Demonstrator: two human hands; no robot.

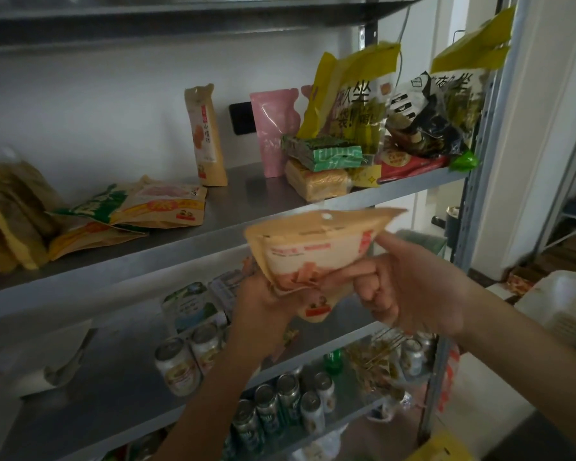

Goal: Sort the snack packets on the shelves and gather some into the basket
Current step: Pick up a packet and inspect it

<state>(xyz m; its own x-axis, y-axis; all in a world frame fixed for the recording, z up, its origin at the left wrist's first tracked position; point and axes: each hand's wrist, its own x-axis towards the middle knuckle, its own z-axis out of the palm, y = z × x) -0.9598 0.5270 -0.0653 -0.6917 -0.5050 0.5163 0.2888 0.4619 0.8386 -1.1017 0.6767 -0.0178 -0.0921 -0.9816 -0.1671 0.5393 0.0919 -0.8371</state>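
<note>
Packet (313, 251), tan, is held up just in front of the middle shelf's (253, 194) edge. The left grip (263, 304) clutches its bottom from below. The right grip (409, 287) pinches its right side, fingers curled.

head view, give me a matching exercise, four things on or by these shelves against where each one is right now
1. wide tan pouch
2. pink pouch
3. green packet
4. drink cans

a. standing on a lower shelf
b. lying on the yellow packet
c. held by left hand and right hand
d. upright by the wall, upper shelf

Pairs: 1-c, 2-d, 3-b, 4-a
</note>
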